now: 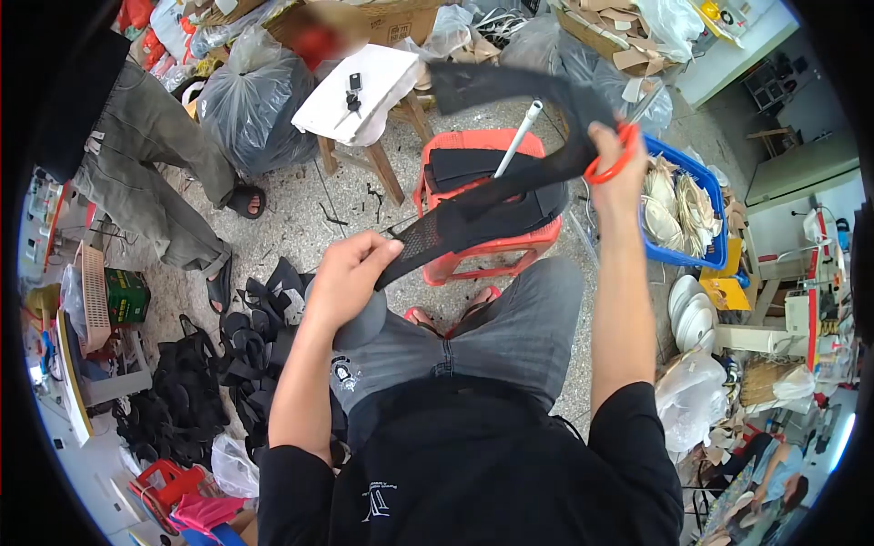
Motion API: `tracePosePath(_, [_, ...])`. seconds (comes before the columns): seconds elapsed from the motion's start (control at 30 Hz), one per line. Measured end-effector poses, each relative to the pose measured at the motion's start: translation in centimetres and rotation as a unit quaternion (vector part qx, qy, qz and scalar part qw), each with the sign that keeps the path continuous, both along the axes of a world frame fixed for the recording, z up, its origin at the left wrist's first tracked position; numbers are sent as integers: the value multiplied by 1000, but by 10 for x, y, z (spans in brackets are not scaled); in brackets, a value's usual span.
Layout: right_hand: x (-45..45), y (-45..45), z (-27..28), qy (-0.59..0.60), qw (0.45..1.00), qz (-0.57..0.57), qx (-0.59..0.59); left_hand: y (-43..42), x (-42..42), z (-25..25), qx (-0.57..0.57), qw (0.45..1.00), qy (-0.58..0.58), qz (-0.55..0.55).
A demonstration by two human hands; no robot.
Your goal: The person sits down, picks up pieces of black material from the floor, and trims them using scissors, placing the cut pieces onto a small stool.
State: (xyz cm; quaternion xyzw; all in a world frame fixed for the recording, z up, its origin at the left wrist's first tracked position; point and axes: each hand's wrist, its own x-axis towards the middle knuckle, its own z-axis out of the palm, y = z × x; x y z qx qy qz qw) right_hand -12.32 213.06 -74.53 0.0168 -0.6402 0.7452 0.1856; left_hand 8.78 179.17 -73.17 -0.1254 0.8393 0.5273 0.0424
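A long black fabric strip point(421, 244), with mesh at one end, is stretched between my hands above a red plastic stool point(492, 139). My left hand point(350, 273) pinches the mesh end between thumb and fingers. Around the orange-red handles of a pair of scissors point(628, 150) my right hand point(619, 177) is closed, its fingers also against the strip. The strip's far part curves up and back to the left, slightly blurred. More black pieces point(537, 207) lie on the stool, and a white tube point(520, 136) stands up there.
A white-topped wooden stool point(341, 96) with keys point(353, 100) stands ahead. A blue basket point(681, 257) of beige pieces is at right. Black straps point(187, 382) pile on the floor at left, near a standing person point(150, 173). Filled bags point(255, 109) line the back.
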Motion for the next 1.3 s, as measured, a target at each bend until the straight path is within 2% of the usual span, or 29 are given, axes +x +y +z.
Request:
tracePosePath(0.1, [-8, 11, -86, -74, 984, -41, 158, -5, -24, -36, -5, 998, -41, -43])
tracePosePath(0.13, [-16, 27, -120, -107, 956, -12, 274, -6, -32, -49, -22, 996, -69, -59])
tracePosePath(0.17, [-14, 29, -134, -118, 935, -12, 334, -6, -39, -61, -39, 992, -97, -76])
tracePosePath(0.2, [-10, 28, -136, -130, 910, -12, 393, -7, -44, -73, -55, 986, -128, -94])
tracePosePath(0.23, [-8, 29, -138, -130, 911, -12, 392, -7, -46, -85, -56, 986, -128, -94])
tracePosePath(0.37, [-1, 22, -125, -145, 872, -58, 465, -4, -39, -129, -159, 977, -52, -129])
tracePosePath(0.57, [10, 25, -102, -188, 844, -47, 501, 1, -36, -157, -146, 983, -60, -93])
tracePosePath(0.7, [30, 21, -74, -230, 848, -69, 472, 1, -42, -145, 12, 993, -116, -23])
tracePosePath(0.73, [32, 20, -75, -229, 849, -70, 472, 1, -45, -141, 12, 993, -115, -24])
tracePosePath(0.87, [48, 21, -84, -211, 863, -64, 454, 1, -48, -132, -134, 982, -64, -115])
tracePosePath(1.03, [55, 26, -87, -150, 896, -77, 411, -1, -44, -134, -167, 976, -23, -139])
tracePosePath(1.07, [53, 28, -84, -150, 896, -77, 411, -3, -46, -118, -154, 980, 26, -121])
tracePosePath(1.1, [55, 32, -78, -129, 908, -69, 392, 1, -46, -63, -98, 993, -5, -64])
tracePosePath(1.17, [55, 39, -59, -83, 930, -52, 354, 12, -39, 50, -50, 978, 201, 18])
tracePosePath(1.2, [56, 41, -50, -61, 939, -41, 336, 8, -30, 107, -48, 953, 298, -4])
tracePosePath(1.23, [59, 40, -40, -65, 938, -37, 340, 3, -19, 149, -87, 892, 441, -38])
tracePosePath(1.27, [62, 38, -27, -78, 950, -27, 302, -4, -7, 179, -105, 834, 536, -79])
tracePosePath(1.3, [64, 36, -14, -90, 961, -16, 262, -11, 4, 198, -102, 808, 568, -119])
